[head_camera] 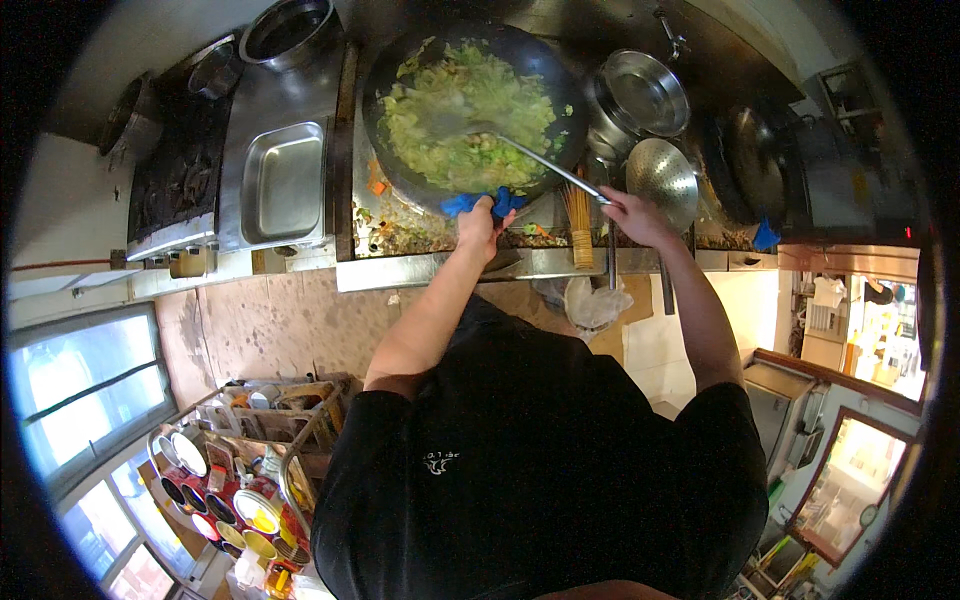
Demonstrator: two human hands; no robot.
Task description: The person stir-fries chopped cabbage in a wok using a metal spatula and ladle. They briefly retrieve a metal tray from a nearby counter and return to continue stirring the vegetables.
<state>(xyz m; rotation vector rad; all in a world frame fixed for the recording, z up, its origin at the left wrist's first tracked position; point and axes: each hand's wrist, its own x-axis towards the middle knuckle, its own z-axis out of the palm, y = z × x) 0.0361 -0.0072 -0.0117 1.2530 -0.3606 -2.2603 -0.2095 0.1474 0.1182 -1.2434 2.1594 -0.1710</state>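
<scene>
A large dark wok (pixel 566 79) holds chopped green leafy vegetables (pixel 457 97), blurred in part. With my left hand (pixel 484 221) I grip a blue cloth (pixel 465 204) at the wok's near rim. My right hand (pixel 634 215) is closed around the handle end of a long metal ladle or spatula (pixel 551 165); its head lies among the vegetables, its exact shape hidden. Just right of the wok, a bamboo wok brush (pixel 580 232) lies close to my right hand. Beside that hand is a round perforated metal strainer (pixel 661 180).
Metal bowls (pixel 645 91) stand right of the wok, and another wok (pixel 757 165) is farther right. A rectangular steel pan (pixel 283 184) sits left, beside a stove (pixel 180 172). Food scraps litter the front ledge. A cart (pixel 304 442) with containers stands behind at left.
</scene>
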